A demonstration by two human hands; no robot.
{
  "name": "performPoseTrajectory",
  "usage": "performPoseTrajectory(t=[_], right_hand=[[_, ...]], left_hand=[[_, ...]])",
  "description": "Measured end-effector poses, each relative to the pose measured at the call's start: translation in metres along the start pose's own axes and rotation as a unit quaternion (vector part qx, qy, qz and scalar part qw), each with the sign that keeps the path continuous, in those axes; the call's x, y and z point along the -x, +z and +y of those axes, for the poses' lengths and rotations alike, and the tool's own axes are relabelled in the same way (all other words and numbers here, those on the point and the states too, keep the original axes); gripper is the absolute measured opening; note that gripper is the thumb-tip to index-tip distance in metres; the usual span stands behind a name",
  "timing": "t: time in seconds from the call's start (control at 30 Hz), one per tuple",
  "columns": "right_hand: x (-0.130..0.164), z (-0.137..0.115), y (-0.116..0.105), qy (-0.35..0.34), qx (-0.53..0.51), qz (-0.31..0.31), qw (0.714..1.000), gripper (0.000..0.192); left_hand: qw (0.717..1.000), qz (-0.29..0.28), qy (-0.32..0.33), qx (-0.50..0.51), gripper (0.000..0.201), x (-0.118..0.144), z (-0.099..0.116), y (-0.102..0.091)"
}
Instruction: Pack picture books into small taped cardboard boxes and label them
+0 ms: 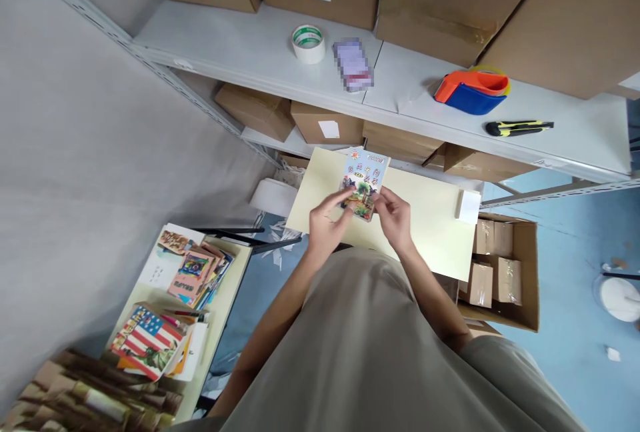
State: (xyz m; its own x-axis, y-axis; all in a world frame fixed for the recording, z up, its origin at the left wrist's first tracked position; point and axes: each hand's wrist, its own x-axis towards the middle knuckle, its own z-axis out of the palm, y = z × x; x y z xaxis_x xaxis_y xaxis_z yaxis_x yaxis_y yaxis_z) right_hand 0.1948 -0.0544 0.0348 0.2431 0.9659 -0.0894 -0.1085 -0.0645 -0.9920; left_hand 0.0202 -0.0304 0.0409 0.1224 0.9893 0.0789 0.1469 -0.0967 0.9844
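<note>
Book (373, 169) with a bright blue top and a green tree on it is held over the pale yellow table (433, 232). The left hand (327, 220) grips its left side low down, and the right hand (395, 217) pinches its right edge. On the gray shelf (227, 42) sit 1 roll of tape (311, 54) and 1 cutter (517, 128).

Bklet (366, 180) looks glossy paper, shelf (245, 39) smooth metal (boxes (435, 9) matt cardbd).
</note>
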Motion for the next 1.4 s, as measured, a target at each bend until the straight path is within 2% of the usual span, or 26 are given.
performPoseTrajectory(t=[0.1,0.17,0.27,0.37,0.53,0.73,0.9,1.03,1.13,1.27,1.37,1.4], right_hand=[[-0.007,-0.001,-0.014,0.024,-0.016,-0.026,0.999,0.065],[-0.009,-0.001,-0.019,0.04,-0.024,-0.05,0.998,0.065],[-0.01,0.0,-0.02,0.049,-0.029,-0.074,0.996,0.065],[-0.012,0.002,-0.021,0.042,-0.031,-0.082,0.995,0.066],[-0.016,0.0,-0.022,-0.015,-0.038,-0.082,0.996,0.055],[-0.017,-0.015,-0.024,-0.149,0.012,-0.095,0.984,0.032],[-0.017,-0.017,-0.027,-0.167,0.044,-0.103,0.98,0.028],[-0.017,-0.014,-0.029,-0.163,0.05,-0.101,0.98,0.033],[-0.017,-0.011,-0.031,-0.146,0.073,-0.085,0.983,0.036],[-0.018,-0.004,-0.033,-0.118,0.103,-0.051,0.986,0.045],[-0.016,-0.001,-0.031,-0.103,0.079,-0.043,0.991,0.052],[-0.015,-0.001,-0.031,-0.103,0.073,-0.042,0.991,0.05]], left_hand=[[0.997,0.064,-0.045,0.004,0.059,-0.016,-0.009,-0.021],[0.995,0.045,-0.077,0.034,0.066,-0.024,-0.014,-0.031],[0.992,-0.009,-0.104,0.075,0.065,-0.029,-0.014,-0.037],[0.992,-0.012,-0.096,0.074,0.06,-0.03,-0.011,-0.036],[0.999,-0.017,-0.033,0.025,0.051,-0.031,-0.011,-0.04],[0.989,-0.042,0.127,-0.065,0.03,-0.036,0.002,-0.052],[0.981,-0.059,0.168,-0.077,0.027,-0.037,0.01,-0.057],[0.986,-0.057,0.144,-0.065,0.03,-0.035,0.006,-0.057],[0.992,-0.055,0.102,-0.049,0.034,-0.033,0.0,-0.059],[0.998,-0.047,0.027,-0.027,0.05,-0.027,-0.008,-0.059],[0.999,-0.042,0.008,0.001,0.068,-0.023,-0.01,-0.058],[0.999,-0.042,0.008,0.007,0.069,-0.022,-0.009,-0.058]])
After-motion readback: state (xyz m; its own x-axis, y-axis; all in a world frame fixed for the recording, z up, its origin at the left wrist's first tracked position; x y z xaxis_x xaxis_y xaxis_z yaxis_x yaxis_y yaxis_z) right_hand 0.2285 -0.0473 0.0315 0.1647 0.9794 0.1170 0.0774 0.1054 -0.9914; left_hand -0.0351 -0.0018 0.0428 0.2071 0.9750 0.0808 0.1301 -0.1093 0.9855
